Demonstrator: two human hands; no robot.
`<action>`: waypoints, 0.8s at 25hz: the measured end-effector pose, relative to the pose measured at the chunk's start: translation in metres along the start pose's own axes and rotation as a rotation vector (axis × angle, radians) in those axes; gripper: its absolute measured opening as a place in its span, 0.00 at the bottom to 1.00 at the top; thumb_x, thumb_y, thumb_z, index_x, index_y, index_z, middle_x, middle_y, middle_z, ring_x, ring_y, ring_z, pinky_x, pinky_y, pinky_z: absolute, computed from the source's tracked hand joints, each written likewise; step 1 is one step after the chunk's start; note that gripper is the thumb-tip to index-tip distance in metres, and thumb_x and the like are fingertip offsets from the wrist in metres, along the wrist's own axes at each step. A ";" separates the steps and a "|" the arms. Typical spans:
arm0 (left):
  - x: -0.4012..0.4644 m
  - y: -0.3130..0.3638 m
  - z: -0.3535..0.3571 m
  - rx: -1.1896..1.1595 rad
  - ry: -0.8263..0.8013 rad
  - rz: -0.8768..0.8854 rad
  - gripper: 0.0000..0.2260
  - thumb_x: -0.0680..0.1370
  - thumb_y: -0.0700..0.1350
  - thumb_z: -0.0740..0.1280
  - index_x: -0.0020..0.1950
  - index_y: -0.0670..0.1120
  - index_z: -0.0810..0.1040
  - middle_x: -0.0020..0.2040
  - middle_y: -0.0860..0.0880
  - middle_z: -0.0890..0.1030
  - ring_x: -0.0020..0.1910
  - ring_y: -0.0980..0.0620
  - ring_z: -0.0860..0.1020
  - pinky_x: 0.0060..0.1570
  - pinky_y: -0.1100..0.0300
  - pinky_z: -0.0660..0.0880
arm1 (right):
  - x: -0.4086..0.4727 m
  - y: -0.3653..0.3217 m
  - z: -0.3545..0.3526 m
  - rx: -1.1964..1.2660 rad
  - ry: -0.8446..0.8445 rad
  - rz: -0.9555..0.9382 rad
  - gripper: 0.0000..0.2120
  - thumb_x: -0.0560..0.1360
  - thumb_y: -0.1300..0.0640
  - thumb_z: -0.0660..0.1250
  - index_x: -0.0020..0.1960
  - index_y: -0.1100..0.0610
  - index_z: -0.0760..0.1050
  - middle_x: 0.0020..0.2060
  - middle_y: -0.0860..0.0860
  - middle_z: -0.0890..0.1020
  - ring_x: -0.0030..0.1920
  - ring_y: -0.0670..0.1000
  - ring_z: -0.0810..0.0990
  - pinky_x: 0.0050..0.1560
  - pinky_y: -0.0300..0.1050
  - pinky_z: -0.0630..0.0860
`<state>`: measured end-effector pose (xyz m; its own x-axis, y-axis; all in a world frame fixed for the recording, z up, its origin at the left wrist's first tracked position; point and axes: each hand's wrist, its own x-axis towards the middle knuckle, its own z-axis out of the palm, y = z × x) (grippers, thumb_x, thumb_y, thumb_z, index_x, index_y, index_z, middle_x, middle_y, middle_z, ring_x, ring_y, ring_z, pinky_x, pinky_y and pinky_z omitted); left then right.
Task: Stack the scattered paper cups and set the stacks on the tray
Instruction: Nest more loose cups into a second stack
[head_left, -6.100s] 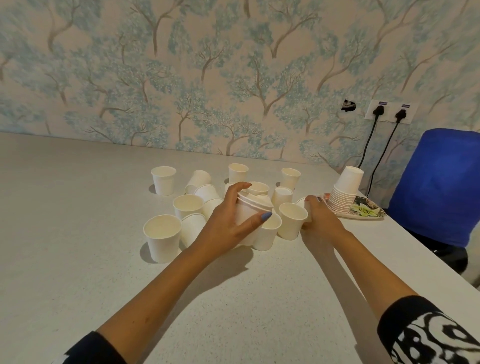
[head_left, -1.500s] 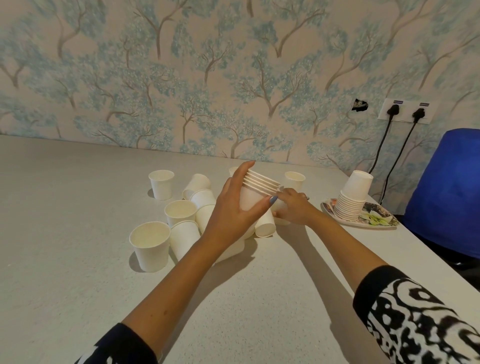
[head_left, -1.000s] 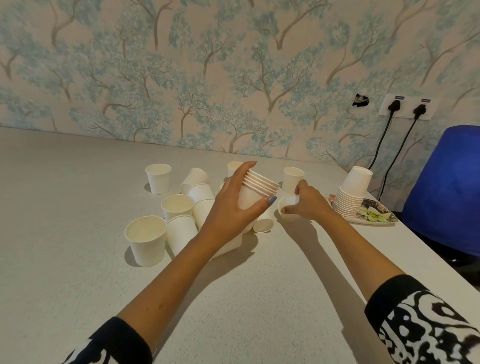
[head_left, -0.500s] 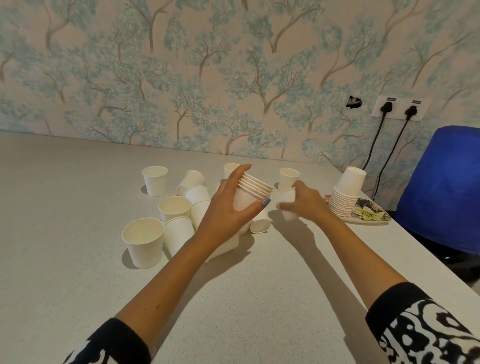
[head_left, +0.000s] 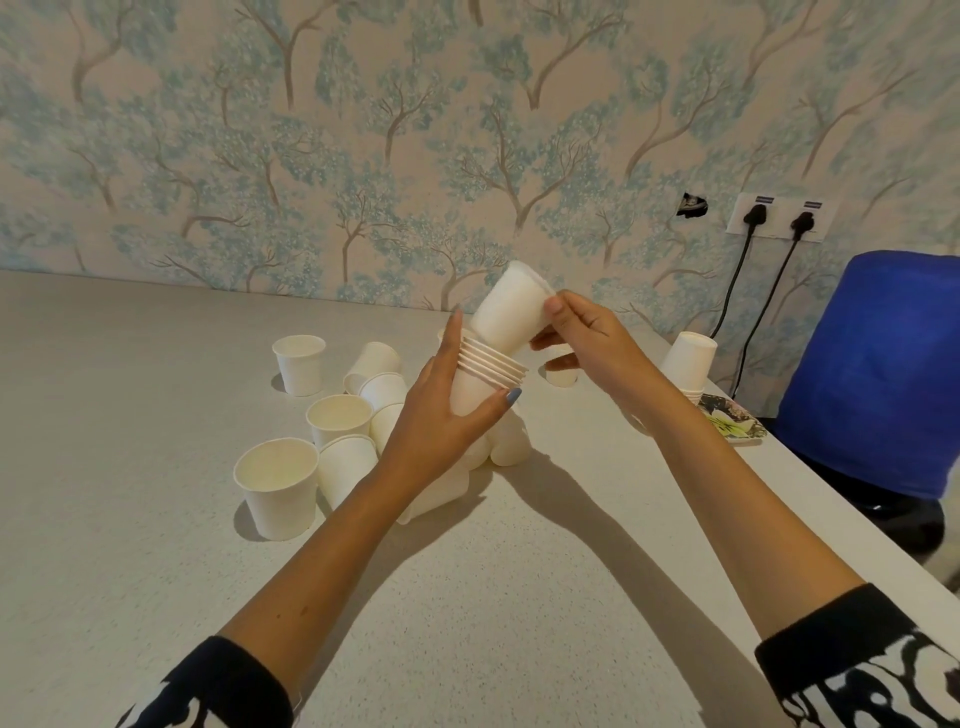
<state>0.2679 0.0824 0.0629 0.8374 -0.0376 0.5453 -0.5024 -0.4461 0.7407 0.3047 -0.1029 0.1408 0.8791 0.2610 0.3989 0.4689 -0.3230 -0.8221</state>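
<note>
My left hand (head_left: 441, 415) grips a tilted stack of white paper cups (head_left: 485, 374) above the table. My right hand (head_left: 587, 338) pinches a single white cup (head_left: 511, 312), whose base sits in the mouth of that stack. Several loose white cups lie and stand on the table to the left, among them a large upright one (head_left: 278, 486) and a small far one (head_left: 300, 362). At the right edge a patterned tray (head_left: 735, 428) carries an upside-down stack of cups (head_left: 688, 364), partly hidden by my right forearm.
The grey speckled table (head_left: 130, 571) runs to a wall with tree wallpaper. A blue chair (head_left: 883, 374) stands past the table's right edge. Two black cables (head_left: 732, 291) hang from wall sockets behind the tray.
My right hand has lifted a single cup off the table and brought it up to the top of the stack. My left hand has raised the stack slightly.
</note>
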 end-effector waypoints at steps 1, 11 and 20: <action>0.001 0.000 -0.001 0.016 0.009 -0.004 0.43 0.71 0.66 0.65 0.76 0.63 0.40 0.70 0.51 0.67 0.59 0.55 0.71 0.51 0.60 0.70 | -0.002 -0.003 0.002 -0.048 -0.050 0.003 0.16 0.80 0.46 0.56 0.55 0.56 0.74 0.43 0.48 0.80 0.46 0.45 0.80 0.45 0.44 0.80; 0.008 -0.001 -0.010 0.003 0.099 -0.007 0.34 0.72 0.60 0.69 0.73 0.63 0.55 0.66 0.51 0.71 0.56 0.53 0.75 0.51 0.58 0.76 | -0.016 0.004 0.044 -0.166 -0.359 0.081 0.29 0.70 0.28 0.41 0.62 0.43 0.60 0.58 0.45 0.70 0.59 0.44 0.70 0.58 0.44 0.71; 0.013 -0.004 -0.029 -0.006 0.168 -0.045 0.36 0.70 0.64 0.68 0.74 0.61 0.56 0.68 0.53 0.69 0.60 0.53 0.72 0.53 0.61 0.72 | 0.011 0.064 0.048 -0.218 -0.077 0.584 0.26 0.76 0.49 0.65 0.71 0.43 0.58 0.68 0.54 0.68 0.59 0.57 0.72 0.50 0.52 0.75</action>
<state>0.2745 0.1096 0.0779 0.8113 0.1323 0.5695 -0.4673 -0.4387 0.7676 0.3404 -0.0773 0.0730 0.9906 0.0476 -0.1280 -0.0730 -0.6076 -0.7908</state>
